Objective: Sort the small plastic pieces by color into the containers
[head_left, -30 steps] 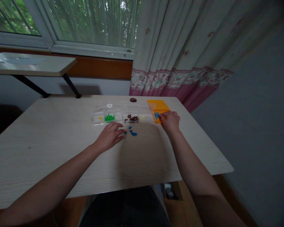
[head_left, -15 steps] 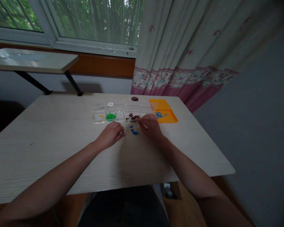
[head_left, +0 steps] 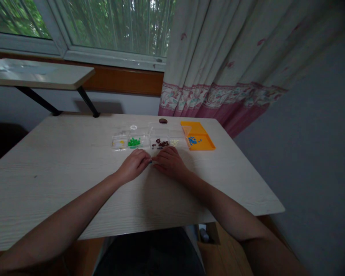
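Observation:
My left hand [head_left: 134, 165] rests at the table's middle, thumb and forefinger pinched on a small blue piece [head_left: 150, 161]. Against it from the other side come the fingertips of my right hand [head_left: 170, 163], which are drawn together; what they hold, if anything, is too small to make out. Just beyond both hands lies a clear compartment box [head_left: 145, 146]. It holds green pieces [head_left: 134, 142], dark brown pieces [head_left: 162, 144], cream pieces [head_left: 174, 142] and a few yellow ones [head_left: 122, 142]. The loose blue pieces on the table are hidden by my right hand.
An open orange case [head_left: 208, 142] with several blue pieces [head_left: 193, 140] stands to the right of the clear box. Behind them sits a dark brown oval object [head_left: 163, 121]. A raised shelf [head_left: 40, 74] is at the back left, and a curtain [head_left: 207, 76] hangs behind the table.
My right hand has moved left and nearer to me, from beside the brown and cream pieces to my left fingertips. It now covers the loose blue pieces. My left hand has barely moved.

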A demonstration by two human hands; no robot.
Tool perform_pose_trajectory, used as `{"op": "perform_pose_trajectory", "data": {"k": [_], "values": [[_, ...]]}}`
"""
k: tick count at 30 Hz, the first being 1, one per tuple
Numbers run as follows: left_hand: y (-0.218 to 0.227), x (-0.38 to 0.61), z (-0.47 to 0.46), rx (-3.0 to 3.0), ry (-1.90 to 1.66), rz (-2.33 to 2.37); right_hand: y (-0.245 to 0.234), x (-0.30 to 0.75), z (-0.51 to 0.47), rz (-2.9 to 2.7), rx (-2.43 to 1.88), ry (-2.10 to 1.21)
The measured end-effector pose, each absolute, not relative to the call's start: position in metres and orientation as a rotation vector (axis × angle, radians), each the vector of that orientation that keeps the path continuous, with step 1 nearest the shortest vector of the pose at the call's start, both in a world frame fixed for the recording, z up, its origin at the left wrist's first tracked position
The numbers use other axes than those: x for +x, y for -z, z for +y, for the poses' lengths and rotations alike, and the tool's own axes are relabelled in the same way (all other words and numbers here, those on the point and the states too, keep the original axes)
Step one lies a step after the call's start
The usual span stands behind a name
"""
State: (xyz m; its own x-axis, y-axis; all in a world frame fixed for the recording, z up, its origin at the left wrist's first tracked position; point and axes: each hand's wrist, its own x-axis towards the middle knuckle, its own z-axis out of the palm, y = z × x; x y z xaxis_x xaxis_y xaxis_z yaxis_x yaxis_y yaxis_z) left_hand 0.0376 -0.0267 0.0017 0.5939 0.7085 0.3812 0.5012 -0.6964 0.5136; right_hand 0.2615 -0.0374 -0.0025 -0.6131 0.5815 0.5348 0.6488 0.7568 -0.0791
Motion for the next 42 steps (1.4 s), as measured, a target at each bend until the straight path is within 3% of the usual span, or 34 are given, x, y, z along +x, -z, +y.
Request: {"op": "perform_pose_trajectory", "data": {"k": [21, 30, 42], "values": [[-0.002, 0.041, -0.032, 2.413, -0.796, 0.843, -0.002, 0.262, -0.037, -2.328, -0.933, 0.106], [0.001, 0.043, -0.041, 2.735, -0.584, 0.795, -0.011, 0.3, -0.019, -1.865, -1.271, 0.148], [0.003, 0.042, -0.04, 2.842, -0.527, 0.879, -0.019, 0.368, -0.001, -1.697, -1.616, 0.364]]}}
